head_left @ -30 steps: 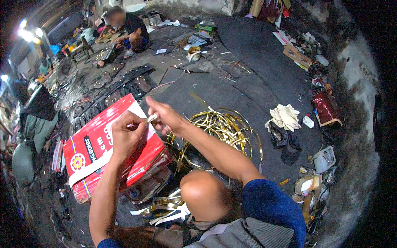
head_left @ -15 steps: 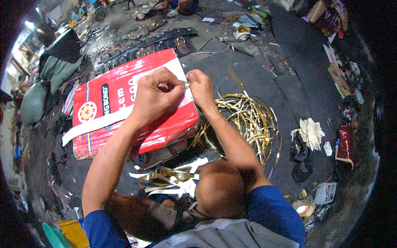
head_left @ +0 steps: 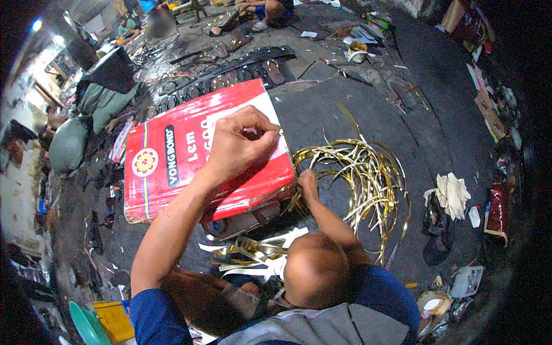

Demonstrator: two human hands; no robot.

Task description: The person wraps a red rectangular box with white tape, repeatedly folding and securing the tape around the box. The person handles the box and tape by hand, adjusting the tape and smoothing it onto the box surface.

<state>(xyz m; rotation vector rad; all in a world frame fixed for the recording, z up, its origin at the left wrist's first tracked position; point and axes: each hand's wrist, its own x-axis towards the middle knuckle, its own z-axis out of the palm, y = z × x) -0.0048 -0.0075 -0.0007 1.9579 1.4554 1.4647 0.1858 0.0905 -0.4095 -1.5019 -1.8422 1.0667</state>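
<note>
Red carton (head_left: 192, 123): raised, likely as a worktop
Left hand (head_left: 241, 141): fingertips pinched together over its edge, catch unclear
Right hand (head_left: 308, 185): beside gold strips (head_left: 372, 167), grip unreadable

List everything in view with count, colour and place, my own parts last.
Box: one, red and white, centre
Strip tangle: one, gold and pale, right of the box
Loose strips: several, white and gold, below the box
Sandals: many, dark, beyond the box
Bundles: two, green, left
Cloth: one, cream, right
Basin: one, green, lower left
Container: one, clear, lower right
Litter: uncountable, mixed, right
People: at least two, blue and green clothing, top
Sleeves: two, blue, bottom
Knee: one, bare, bottom centre
Left hand: one, bare, over the box
Right hand: one, bare, beside the box's right edge
</note>
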